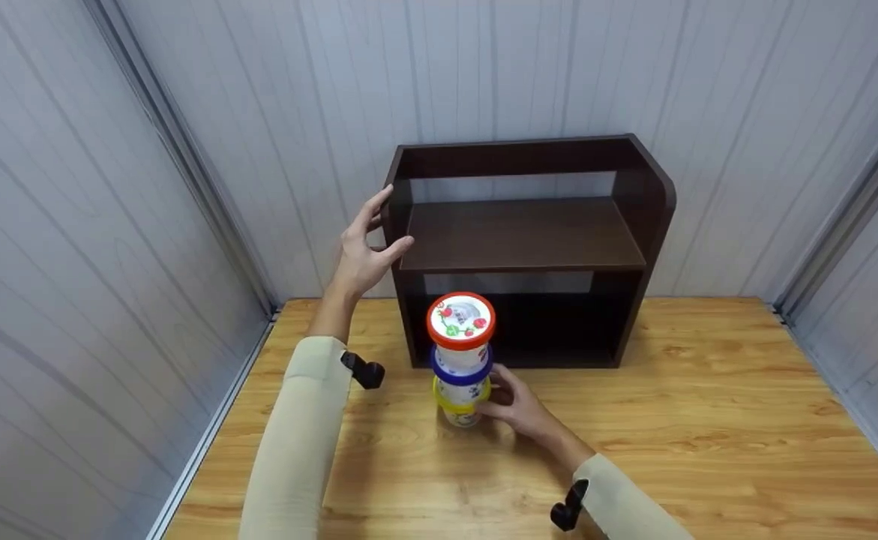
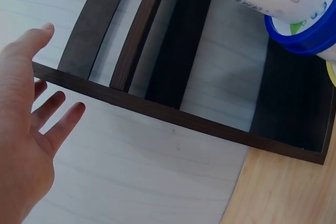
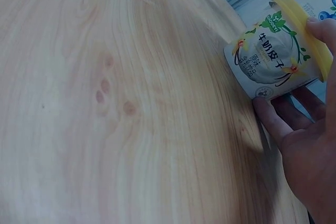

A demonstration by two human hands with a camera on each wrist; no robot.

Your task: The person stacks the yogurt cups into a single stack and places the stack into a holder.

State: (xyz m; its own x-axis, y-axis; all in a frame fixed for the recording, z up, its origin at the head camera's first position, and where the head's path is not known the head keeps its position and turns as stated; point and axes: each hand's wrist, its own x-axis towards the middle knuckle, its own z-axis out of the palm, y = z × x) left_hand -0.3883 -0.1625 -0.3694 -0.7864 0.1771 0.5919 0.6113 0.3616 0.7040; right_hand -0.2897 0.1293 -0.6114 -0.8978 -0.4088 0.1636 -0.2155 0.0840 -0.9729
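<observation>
While I watch remotely, the left hand point(image 1: 364, 259) spreads wide about one side of the dark-brown shelf point(image 1: 525, 232) | right hand point(image 1: 525, 409) grips the yellow-lidded bottom tub point(image 3: 270, 59) | three-tub stack point(image 1: 461, 363) upright before the shelf | I judge it light, stiff, topple-prone: hold low

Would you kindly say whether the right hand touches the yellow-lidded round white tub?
Touching: the right wrist view shows the right hand, its thumb on the yellow lid.

From the head, the bench point(image 1: 708, 420) and dark shelf point(image 1: 525, 236) are viewed forward and downward; the shelf is shared by the closer left-wrist view, the yellow-lidded tub point(image 3: 270, 56) by the near right-wrist view.
</observation>
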